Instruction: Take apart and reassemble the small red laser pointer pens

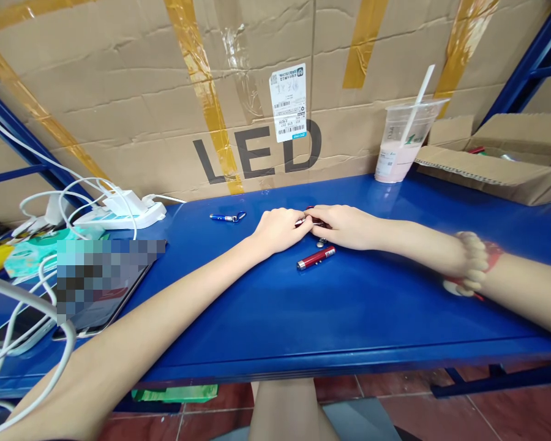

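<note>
My left hand (pixel 280 230) and my right hand (pixel 344 225) meet over the middle of the blue table (pixel 266 306), fingertips together. Both are closed on a small item, mostly hidden, with bits of silver and dark red showing between the fingers. I cannot make out what it is. Just below the right fingers lies a small round silver piece (pixel 321 244). Nearer to me rests a red pen-shaped mini flashlight (pixel 316 258) with a silver end. A blue mini flashlight (pixel 224 217) with a clip ring lies left of my left hand.
A large cardboard box (pixel 142 92) marked LED stands along the back. At the back right are a plastic cup (pixel 397 150) with a straw and an open carton (pixel 491 174). A white power strip (pixel 119 214), cables and a tablet (pixel 114 294) occupy the left.
</note>
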A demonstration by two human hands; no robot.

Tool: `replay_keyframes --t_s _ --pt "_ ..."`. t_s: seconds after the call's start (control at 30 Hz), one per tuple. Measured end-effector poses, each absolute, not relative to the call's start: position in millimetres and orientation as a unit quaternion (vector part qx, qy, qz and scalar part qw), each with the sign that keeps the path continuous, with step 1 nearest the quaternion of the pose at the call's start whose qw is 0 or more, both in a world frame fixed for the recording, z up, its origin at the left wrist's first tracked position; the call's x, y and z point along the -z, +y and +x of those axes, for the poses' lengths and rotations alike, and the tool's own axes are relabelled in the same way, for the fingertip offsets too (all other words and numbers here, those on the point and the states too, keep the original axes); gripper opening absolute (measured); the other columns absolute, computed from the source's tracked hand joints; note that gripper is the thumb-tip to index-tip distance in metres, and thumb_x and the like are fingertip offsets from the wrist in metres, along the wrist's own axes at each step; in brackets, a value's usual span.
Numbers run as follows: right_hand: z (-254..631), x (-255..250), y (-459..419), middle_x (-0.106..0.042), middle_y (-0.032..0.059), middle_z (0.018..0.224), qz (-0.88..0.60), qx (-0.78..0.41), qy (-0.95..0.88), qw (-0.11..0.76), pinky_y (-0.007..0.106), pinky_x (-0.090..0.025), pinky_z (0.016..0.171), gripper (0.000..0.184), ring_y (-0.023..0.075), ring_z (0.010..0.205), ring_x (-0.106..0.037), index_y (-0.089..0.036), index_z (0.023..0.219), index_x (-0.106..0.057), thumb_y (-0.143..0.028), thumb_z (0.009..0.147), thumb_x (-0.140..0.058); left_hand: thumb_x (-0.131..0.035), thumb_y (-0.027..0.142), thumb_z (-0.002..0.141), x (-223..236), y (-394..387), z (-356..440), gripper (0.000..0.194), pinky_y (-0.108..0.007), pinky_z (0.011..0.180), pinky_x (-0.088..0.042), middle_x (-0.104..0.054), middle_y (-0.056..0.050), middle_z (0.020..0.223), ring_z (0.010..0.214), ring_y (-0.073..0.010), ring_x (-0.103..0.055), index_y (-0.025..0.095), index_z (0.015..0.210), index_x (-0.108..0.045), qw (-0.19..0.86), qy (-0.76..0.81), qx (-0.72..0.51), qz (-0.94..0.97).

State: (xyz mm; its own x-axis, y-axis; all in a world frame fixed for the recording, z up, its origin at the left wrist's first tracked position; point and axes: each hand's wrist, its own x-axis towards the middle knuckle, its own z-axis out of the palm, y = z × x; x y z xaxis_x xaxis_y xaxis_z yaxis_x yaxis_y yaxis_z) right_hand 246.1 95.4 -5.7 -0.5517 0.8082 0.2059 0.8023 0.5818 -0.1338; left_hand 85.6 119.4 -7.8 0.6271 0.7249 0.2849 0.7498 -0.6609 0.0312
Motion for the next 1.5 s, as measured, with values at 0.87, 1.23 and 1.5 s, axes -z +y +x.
replay_keyframes --t_s 0.87,1.23,1.5 --pt "245.7 6.6 95.8 -0.060 0.0095 0.101 -0.461 -0.002 -0.879 0.123 0.032 -0.043 0.073 0.029 0.0219 0.088 -0.056 -0.016 0.103 -0.054 -0.030 0.085 -0.035 -0.025 0.036 0.084 6.0 118.3 87.2 0.041 -0.025 0.058 -0.039 -0.066 -0.002 0.079 0.072 -0.0180 -0.058 0.021 0.081 -0.064 0.038 -0.414 0.130 -0.900" --pt "246.2 6.8 97.7 -0.058 0.0091 0.102 -0.467 0.000 -0.877 0.111 0.032 -0.042 0.070 0.031 0.0226 0.086 -0.056 -0.016 0.107 -0.052 -0.028 0.083 -0.037 -0.027 0.037 0.083 8.6 120.1 87.5 0.040 -0.026 0.054 -0.036 -0.065 -0.002 0.074 0.069 -0.0188 -0.058 0.023 0.083 -0.065 0.042 -0.415 0.140 -0.898" --pt "245.8 5.9 96.6 -0.059 0.0095 0.102 -0.463 -0.006 -0.879 0.114 0.032 -0.042 0.068 0.030 0.0221 0.085 -0.055 -0.016 0.105 -0.053 -0.027 0.083 -0.037 -0.026 0.037 0.083 6.6 118.1 88.0 0.042 -0.026 0.056 -0.037 -0.066 -0.003 0.076 0.070 -0.0191 -0.059 0.021 0.082 -0.065 0.044 -0.423 0.130 -0.895"
